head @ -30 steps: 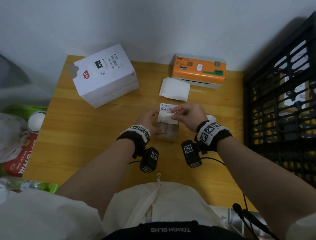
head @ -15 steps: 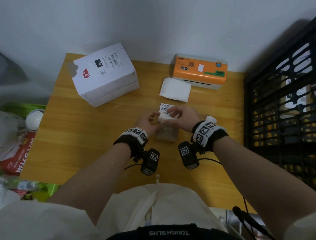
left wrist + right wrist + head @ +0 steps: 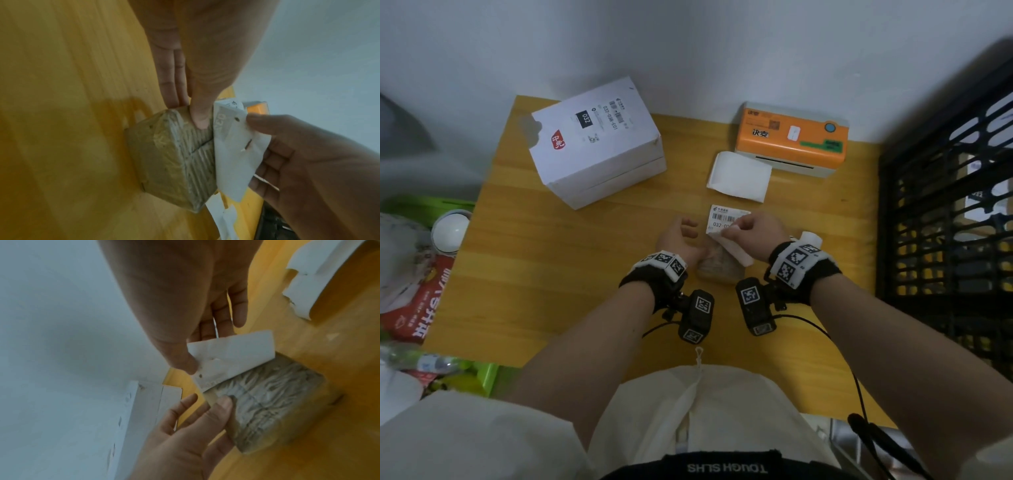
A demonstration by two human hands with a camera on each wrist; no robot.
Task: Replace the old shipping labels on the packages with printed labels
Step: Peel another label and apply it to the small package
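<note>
The small box (image 3: 719,265) sits on the table (image 3: 551,274) below the printer (image 3: 791,137). Left hand (image 3: 681,236) fingers (image 3: 198,116) lie straight, pressing it down; right hand (image 3: 753,233) pinches the old label (image 3: 234,155), seemingly half-peeled. Best pull low and slowly.

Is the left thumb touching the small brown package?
Touching. The left wrist view shows the left hand with its thumb tip pressed onto the top of the small brown package, beside the old label being peeled off by the right hand.
</note>
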